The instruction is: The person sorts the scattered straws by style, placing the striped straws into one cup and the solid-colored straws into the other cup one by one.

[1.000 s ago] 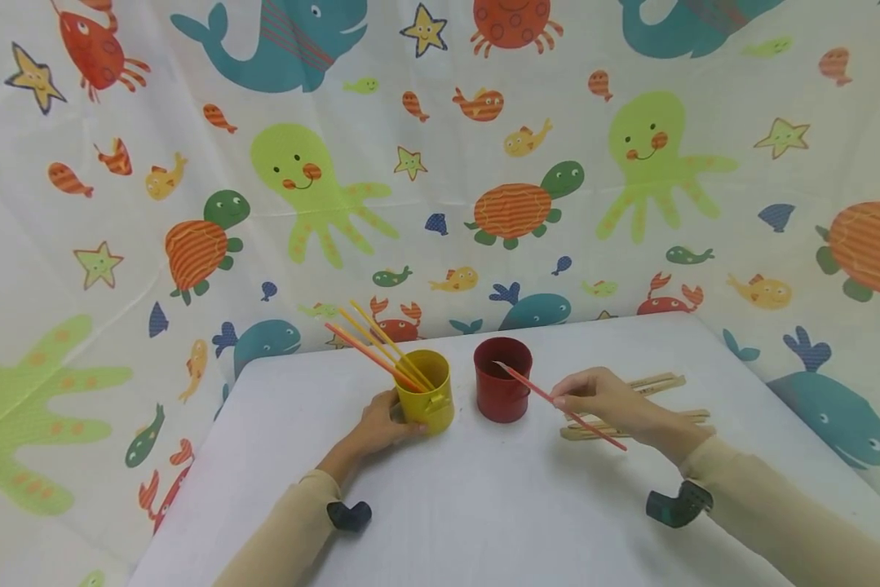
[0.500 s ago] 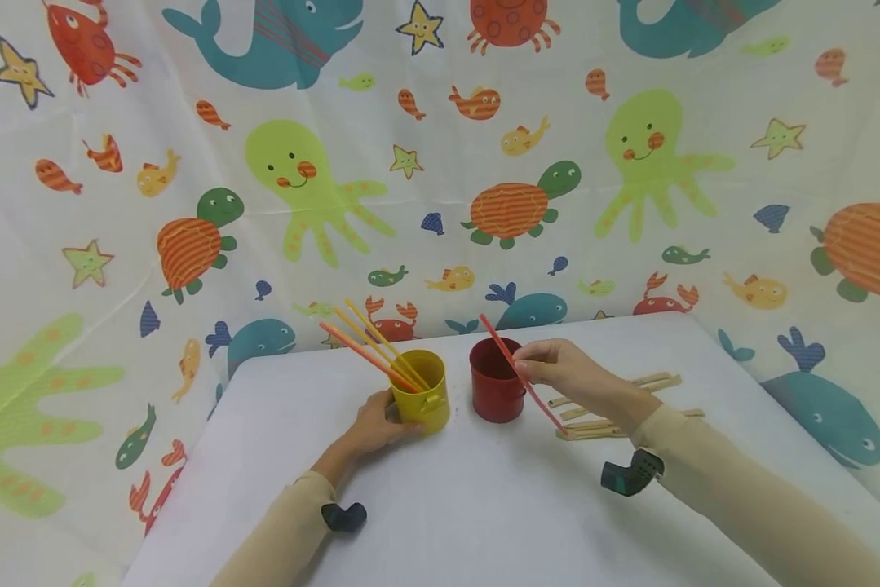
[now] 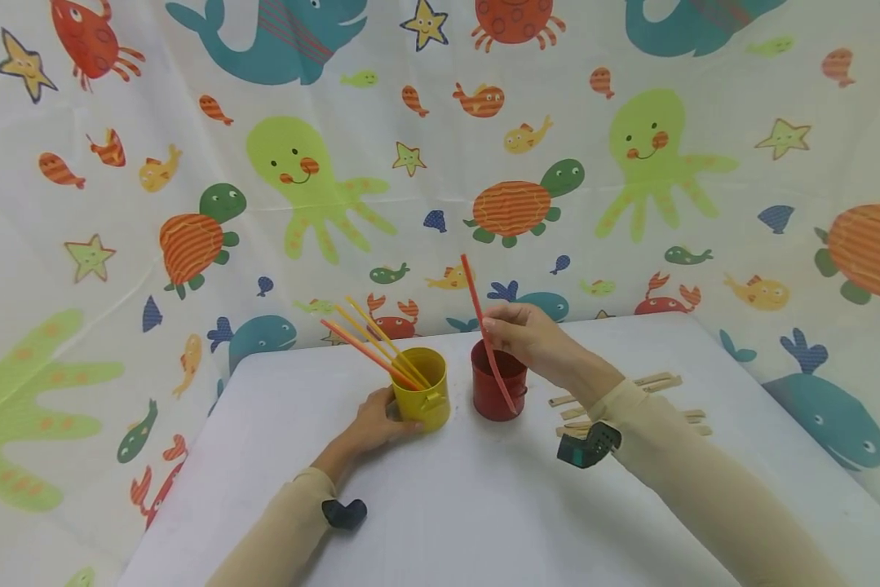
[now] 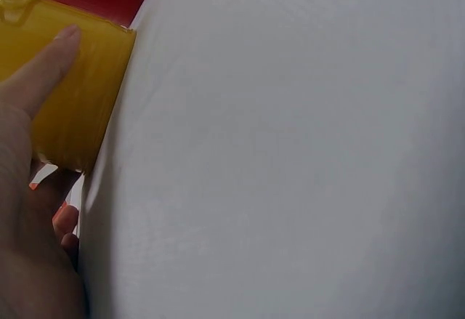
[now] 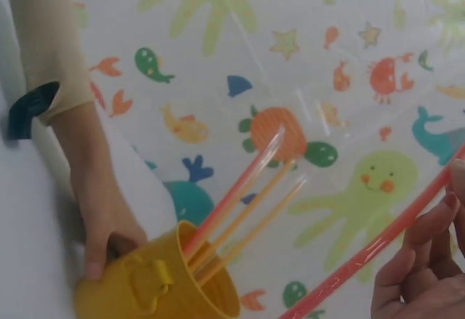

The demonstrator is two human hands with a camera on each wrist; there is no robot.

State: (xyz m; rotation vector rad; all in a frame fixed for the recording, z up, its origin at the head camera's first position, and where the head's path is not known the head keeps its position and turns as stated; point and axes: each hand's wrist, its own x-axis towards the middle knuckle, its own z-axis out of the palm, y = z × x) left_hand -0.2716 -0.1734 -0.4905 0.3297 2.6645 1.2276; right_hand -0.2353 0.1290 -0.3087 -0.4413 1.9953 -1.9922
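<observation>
In the head view my left hand (image 3: 376, 424) holds a small yellow bucket (image 3: 432, 414) on the white table, thumb across its front. The left wrist view shows that thumb (image 4: 47, 68) along the bucket wall. Several orange and yellow straws (image 3: 369, 355) lean out of the bucket to the left. My right hand (image 3: 537, 336) pinches a red straw (image 3: 472, 289) near its middle, over a small red bucket (image 3: 486, 401). The straw stands steeply, its lower end overlapping the red bucket's front wall. Clear wrapping shines on the straw (image 5: 363, 254) in the right wrist view.
Several tan, flat paper-like strips (image 3: 656, 380) lie on the table to the right, partly behind my right forearm. A white curtain (image 3: 440, 139) printed with sea animals hangs right behind the table's far edge.
My right hand has moved left and up to above the red bucket, turning the red straw from slanted to nearly upright. The left hand still holds the yellow bucket in place.
</observation>
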